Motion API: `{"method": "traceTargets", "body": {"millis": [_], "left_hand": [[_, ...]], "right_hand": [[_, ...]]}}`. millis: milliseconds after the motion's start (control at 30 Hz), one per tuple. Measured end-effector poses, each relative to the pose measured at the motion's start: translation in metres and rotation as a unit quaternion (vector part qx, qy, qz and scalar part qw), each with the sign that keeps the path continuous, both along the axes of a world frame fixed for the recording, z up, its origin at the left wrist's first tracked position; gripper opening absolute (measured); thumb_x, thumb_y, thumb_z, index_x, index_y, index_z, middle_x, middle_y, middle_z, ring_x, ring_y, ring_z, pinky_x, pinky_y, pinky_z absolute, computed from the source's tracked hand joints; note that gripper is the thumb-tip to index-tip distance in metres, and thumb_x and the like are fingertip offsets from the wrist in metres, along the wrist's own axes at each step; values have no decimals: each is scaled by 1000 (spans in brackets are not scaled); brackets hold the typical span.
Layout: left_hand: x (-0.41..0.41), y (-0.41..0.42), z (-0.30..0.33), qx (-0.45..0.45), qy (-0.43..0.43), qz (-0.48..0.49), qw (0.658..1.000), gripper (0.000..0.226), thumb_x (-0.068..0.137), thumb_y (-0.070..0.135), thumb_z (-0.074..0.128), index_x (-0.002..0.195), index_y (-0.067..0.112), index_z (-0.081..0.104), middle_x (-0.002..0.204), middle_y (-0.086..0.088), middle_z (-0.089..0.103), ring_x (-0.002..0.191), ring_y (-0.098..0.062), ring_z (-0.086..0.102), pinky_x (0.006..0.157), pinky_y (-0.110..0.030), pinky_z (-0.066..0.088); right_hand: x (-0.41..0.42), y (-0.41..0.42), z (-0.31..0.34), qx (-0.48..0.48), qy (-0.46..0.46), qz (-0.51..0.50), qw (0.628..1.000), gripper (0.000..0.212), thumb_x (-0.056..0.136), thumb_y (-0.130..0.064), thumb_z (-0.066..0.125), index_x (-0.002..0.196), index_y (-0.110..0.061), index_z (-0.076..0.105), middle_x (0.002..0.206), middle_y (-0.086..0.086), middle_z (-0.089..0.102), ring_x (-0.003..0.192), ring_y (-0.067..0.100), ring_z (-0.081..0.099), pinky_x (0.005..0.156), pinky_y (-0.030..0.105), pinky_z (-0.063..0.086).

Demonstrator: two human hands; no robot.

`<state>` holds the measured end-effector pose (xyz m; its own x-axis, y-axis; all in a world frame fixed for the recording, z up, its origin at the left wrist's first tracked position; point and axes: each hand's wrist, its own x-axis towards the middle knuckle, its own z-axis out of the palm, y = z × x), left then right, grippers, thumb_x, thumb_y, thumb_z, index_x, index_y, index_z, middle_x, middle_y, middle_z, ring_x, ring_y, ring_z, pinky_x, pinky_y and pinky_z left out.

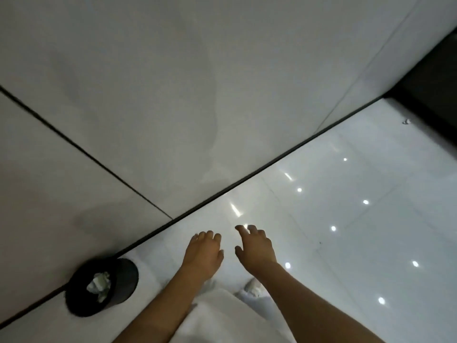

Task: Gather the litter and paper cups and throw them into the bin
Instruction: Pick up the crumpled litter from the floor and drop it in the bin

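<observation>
Forearms: both bare arms are reaching forward from the bottom edge, over a white garment (230, 315) that is covering the person's front.
Left hand: left hand (204, 251) is hanging palm down above the floor, fingers loosely relaxed and slightly bent, holding nothing.
Right hand: right hand (256, 247) is hovering just beside the left one, palm down, fingers spread and lightly curved, thumb out to the side, gripping nothing.
Shoe: a pale shape (252, 288) is peeking out below the right wrist, probably the toe of a white shoe; blur is making it hard to tell.
Bin: black round bin (101, 285) is standing on the floor to the left of the left arm, right against the dark strip at the foot of the wall.
Litter in bin: crumpled white paper (100, 284) is lying inside the bin, showing through its open top.
Litter on floor: one small scrap (405, 121) is lying far off at the upper right, near a dark area (430, 78), well apart from both hands.
Floor: glossy white tiles (346, 206) are reflecting a scatter of ceiling lights.
Wall: pale panels (148, 95) are rising behind, divided by a thin dark seam.
</observation>
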<state>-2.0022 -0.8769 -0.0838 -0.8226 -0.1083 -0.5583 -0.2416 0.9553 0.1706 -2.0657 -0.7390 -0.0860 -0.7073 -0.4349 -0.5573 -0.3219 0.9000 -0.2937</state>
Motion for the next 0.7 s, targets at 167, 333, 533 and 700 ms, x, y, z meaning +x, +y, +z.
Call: {"method": "traceTargets", "body": {"millis": [167,333,533,700], "left_hand": [[-99,101,4,9,0,-81,997,42,98,38,38,135,17,43,133,-3,49,122,-19,45,107,-31,33],[-189,179,10,15,-2,-164,986,43,98,37,38,134,15,43,131,-4,49,120,-20,46,103,-30,34],[-301,260,13,26,-1,-258,966,40,97,37,40,131,17,45,128,-3,51,118,-20,47,100,-29,36],[-413,320,9,31,2,-316,948,40,98,35,40,131,15,45,130,-4,50,120,-22,46,100,-30,35]], "right_hand": [[-66,124,5,19,-18,-115,993,57,96,-32,49,148,-25,26,148,7,35,128,29,41,102,39,40],[-120,218,12,23,-20,-217,976,58,96,-30,48,148,-24,25,146,6,35,128,29,40,101,38,39],[-197,299,16,23,-9,-323,946,57,95,-31,48,147,-24,26,145,6,37,126,28,41,98,38,40],[-291,355,14,23,-3,-384,923,58,95,-31,50,147,-24,26,144,6,37,125,29,42,98,39,40]]}}
